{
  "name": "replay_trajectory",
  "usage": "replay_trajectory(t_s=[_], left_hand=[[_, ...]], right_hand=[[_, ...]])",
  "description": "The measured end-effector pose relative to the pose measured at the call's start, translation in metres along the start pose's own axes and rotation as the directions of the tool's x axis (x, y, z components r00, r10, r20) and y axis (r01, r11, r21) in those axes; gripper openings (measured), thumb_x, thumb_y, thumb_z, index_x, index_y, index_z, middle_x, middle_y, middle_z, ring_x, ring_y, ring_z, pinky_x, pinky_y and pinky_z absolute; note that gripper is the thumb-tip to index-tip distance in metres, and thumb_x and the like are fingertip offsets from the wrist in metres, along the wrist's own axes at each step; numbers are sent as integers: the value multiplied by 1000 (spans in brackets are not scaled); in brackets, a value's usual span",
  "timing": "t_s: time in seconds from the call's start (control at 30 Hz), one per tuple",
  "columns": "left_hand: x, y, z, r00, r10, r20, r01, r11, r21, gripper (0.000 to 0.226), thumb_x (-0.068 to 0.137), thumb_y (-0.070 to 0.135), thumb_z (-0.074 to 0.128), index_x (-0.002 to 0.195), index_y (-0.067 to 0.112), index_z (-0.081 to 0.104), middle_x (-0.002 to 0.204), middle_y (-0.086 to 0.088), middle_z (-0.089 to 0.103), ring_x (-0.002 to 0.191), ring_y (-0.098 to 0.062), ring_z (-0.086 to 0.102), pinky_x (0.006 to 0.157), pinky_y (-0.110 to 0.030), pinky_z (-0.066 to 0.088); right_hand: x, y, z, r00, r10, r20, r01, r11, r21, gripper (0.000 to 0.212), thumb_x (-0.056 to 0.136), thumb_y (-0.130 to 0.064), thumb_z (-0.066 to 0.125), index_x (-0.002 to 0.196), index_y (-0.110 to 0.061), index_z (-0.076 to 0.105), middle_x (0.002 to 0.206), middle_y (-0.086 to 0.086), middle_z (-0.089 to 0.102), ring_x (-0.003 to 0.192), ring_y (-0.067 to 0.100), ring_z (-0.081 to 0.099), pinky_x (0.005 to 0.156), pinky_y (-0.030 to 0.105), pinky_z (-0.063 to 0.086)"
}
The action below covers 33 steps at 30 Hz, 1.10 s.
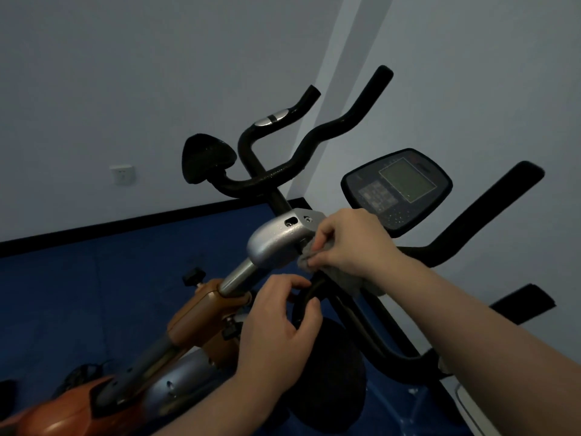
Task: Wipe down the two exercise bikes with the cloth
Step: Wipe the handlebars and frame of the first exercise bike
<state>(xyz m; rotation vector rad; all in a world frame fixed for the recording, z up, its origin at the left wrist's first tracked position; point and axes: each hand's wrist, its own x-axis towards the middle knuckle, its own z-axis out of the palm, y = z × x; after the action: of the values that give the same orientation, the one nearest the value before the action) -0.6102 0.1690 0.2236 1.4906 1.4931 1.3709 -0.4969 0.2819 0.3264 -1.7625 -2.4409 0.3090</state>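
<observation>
An orange exercise bike (201, 313) fills the lower left, its silver stem clamp (276, 240) carrying black curved handlebars (314, 143). My right hand (349, 243) presses a grey cloth (342, 275) against the right side of that clamp. My left hand (279, 325) grips a black tube (306, 300) just below the clamp. A second bike stands at the right, showing its console (399, 187) with a screen and its black handlebars (490, 212). A round black pad (339, 372) sits under my hands.
Blue floor mats (94, 294) meet a black skirting along the pale wall. A wall socket (122, 175) is at the left. The room corner lies behind the handlebars. Black adjustment knobs (193, 275) stick out of the orange frame.
</observation>
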Motion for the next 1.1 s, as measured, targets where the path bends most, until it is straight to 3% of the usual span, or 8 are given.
replay_trajectory(t_s=[0.13, 0.23, 0.3, 0.5, 0.67, 0.87, 0.97, 1.1], left_hand=[[-1, 0, 0, 1000, -1, 4, 1, 1000, -8, 17, 81, 50, 48, 96, 43, 52, 97, 23, 54, 97, -1, 56, 75, -17, 46], [-2, 0, -1, 1000, 11, 18, -11, 1000, -7, 18, 81, 50, 48, 97, 43, 52, 96, 22, 53, 94, -2, 56, 73, -19, 47], [-1, 0, -1, 1000, 11, 12, -11, 1000, -13, 17, 81, 49, 49, 96, 43, 52, 96, 22, 54, 94, -3, 56, 74, -20, 47], [-2, -1, 1, 1000, -9, -12, 8, 999, -43, 17, 80, 49, 49, 94, 41, 54, 94, 22, 55, 92, -1, 57, 73, -23, 48], [-1, 1, 1, 1000, -19, -24, 17, 997, -77, 15, 80, 47, 52, 93, 41, 55, 94, 19, 57, 92, -3, 59, 74, -25, 48], [16, 2, -16, 991, -39, -128, 5, 967, -254, 18, 79, 38, 53, 95, 40, 60, 100, 16, 59, 102, -8, 58, 86, -31, 46], [44, -13, -42, 979, -108, -172, 74, 978, -194, 20, 85, 26, 55, 96, 42, 57, 103, 18, 56, 104, -9, 54, 88, -35, 47], [72, -28, -57, 985, -170, -24, 166, 979, -119, 26, 91, 17, 54, 112, 32, 58, 115, 14, 54, 115, -10, 50, 96, -37, 44]], right_hand=[[0, -4, 9, 991, -36, -131, 48, 994, 93, 15, 67, -35, 82, 74, -30, 70, 81, -14, 62, 78, 6, 57, 71, 21, 41], [2, 8, -13, 979, -58, 196, 49, 998, 48, 17, 64, -33, 85, 65, -33, 67, 78, -16, 66, 75, 1, 59, 67, 22, 44], [5, 6, -13, 966, -34, 257, 11, 996, 91, 20, 63, -31, 86, 62, -34, 66, 79, -14, 66, 78, 0, 60, 67, 21, 46], [4, 3, 20, 984, 10, -178, 22, 984, 177, 14, 69, -33, 80, 77, -29, 70, 92, -7, 66, 89, 12, 60, 81, 29, 48], [4, 36, -15, 825, 306, -475, -144, 927, 347, 9, 75, -26, 77, 80, -25, 70, 89, -7, 67, 88, 12, 60, 75, 26, 45], [9, -11, 12, 931, 212, -298, -75, 908, 413, 15, 82, -29, 70, 96, -25, 73, 93, -3, 71, 89, 16, 64, 80, 29, 50], [20, -23, 32, 948, 235, -212, -199, 964, 179, 24, 93, -30, 52, 105, -21, 72, 97, 9, 70, 92, 27, 62, 75, 32, 48], [42, -15, 16, 896, 443, -31, -437, 891, 121, 27, 96, -19, 47, 105, -5, 67, 103, 15, 67, 96, 29, 61, 69, 27, 41]])
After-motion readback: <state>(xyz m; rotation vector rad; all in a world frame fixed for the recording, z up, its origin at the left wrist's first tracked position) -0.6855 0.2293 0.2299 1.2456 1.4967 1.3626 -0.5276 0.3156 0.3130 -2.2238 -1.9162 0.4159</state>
